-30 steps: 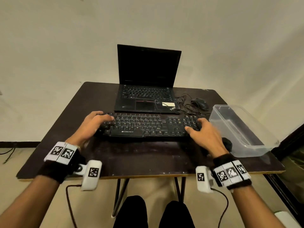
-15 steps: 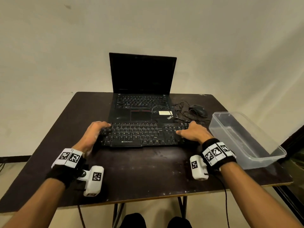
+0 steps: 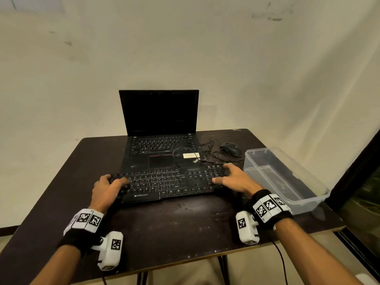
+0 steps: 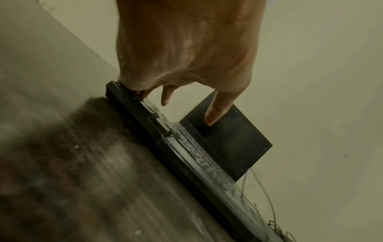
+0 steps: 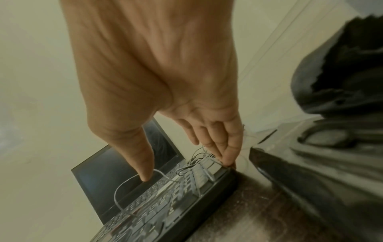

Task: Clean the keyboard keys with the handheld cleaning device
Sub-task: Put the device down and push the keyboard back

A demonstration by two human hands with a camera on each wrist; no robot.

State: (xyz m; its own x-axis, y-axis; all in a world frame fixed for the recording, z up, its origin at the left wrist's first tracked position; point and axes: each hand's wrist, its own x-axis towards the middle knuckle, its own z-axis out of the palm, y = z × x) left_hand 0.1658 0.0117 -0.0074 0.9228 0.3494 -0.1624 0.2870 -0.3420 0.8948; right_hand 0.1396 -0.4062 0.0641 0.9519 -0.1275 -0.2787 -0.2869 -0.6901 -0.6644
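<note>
A black keyboard (image 3: 164, 184) lies on the dark table (image 3: 174, 223), just in front of an open laptop (image 3: 160, 149). My left hand (image 3: 107, 188) grips its left end, fingers curled over the far corner and thumb above the keys. In the left wrist view those fingers (image 4: 143, 91) touch the keyboard's end. My right hand (image 3: 232, 179) rests on the right end with straight fingers (image 5: 228, 152) reaching the far corner, thumb apart. A black object (image 5: 342, 73), perhaps the cleaning device, lies just right of the keyboard; the head view hides it behind my right wrist.
A clear plastic bin (image 3: 308, 199) stands at the table's right side. A black mouse (image 3: 230, 149) and its tangled cable (image 3: 209, 153) lie behind the keyboard's right end. The wall is close behind the laptop.
The head view has tilted up. My right hand has slid from the keyboard's near right edge to its far right corner. The left hand stays on the left end.
</note>
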